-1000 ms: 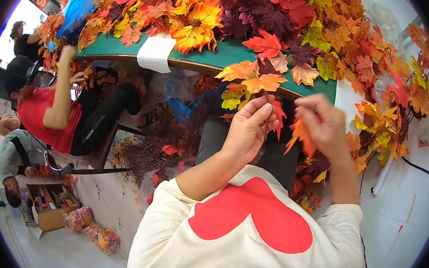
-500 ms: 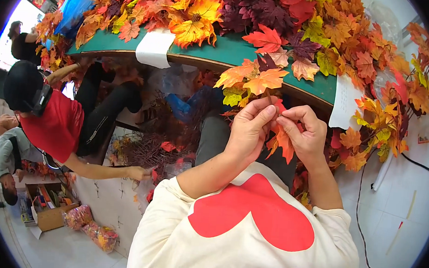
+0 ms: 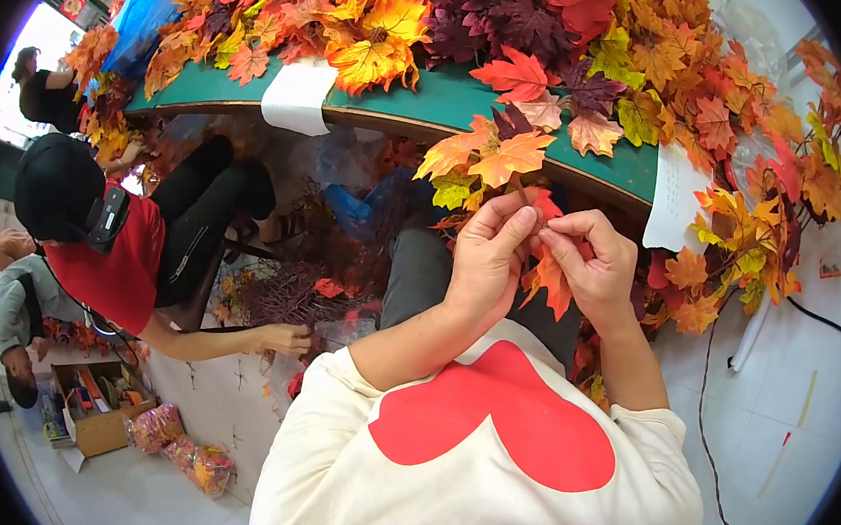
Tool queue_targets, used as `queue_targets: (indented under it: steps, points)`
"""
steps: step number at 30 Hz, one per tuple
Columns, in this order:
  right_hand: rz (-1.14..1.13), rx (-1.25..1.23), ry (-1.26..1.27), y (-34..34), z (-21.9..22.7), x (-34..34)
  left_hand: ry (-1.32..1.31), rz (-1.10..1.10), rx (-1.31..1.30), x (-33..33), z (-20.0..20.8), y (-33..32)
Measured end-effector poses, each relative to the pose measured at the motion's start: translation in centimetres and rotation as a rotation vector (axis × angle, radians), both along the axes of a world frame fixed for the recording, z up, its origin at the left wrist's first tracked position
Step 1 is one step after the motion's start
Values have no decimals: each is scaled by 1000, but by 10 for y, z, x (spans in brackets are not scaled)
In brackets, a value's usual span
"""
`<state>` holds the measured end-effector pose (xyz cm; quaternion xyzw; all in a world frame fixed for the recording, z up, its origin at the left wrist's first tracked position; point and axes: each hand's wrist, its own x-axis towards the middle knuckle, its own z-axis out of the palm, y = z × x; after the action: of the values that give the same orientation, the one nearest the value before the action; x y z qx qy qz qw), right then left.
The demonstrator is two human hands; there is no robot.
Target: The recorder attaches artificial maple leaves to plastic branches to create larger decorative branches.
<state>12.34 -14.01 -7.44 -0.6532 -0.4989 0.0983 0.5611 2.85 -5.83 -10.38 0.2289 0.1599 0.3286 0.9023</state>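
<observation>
My left hand (image 3: pixel 491 253) is closed, thumb and forefinger pinching the stem of an artificial maple leaf spray. Orange, yellow-green and dark red leaves (image 3: pixel 510 161) of this spray stand out beyond its fingertips. Close beside it, my right hand (image 3: pixel 591 260) is also closed in a pinch, its fingertips nearly touching the left ones. A red-orange maple leaf (image 3: pixel 549 283) hangs between the two hands, and its stem runs up to the pinching fingers. The exact spot where the fingers meet the stems is partly hidden.
Ahead is a green table (image 3: pixel 392 110) heaped with artificial autumn leaves (image 3: pixel 496 19); paper sheets (image 3: pixel 298 95) hang over its edge. At left a co-worker in red (image 3: pixel 113 265) reaches toward brown stems (image 3: pixel 291 297). A cardboard box (image 3: pixel 107 421) and bagged leaves (image 3: pixel 200 464) lie on the floor. Right, a cable (image 3: pixel 707 419).
Both my hands keep their pinch at nearly the same place; the spray's leaves tip slightly left. The co-worker's head and reaching hand have shifted a little to the right.
</observation>
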Motion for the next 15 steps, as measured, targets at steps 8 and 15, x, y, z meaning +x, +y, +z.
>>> queue_targets:
  steps: [8, 15]
  points:
    - [-12, -5, 30, 1, -2, 0, -20, -17, -33, 0, 0, -1]
    - [-42, -18, 30, -1, 1, -4, 24, 33, 119, -1, -1, -2]
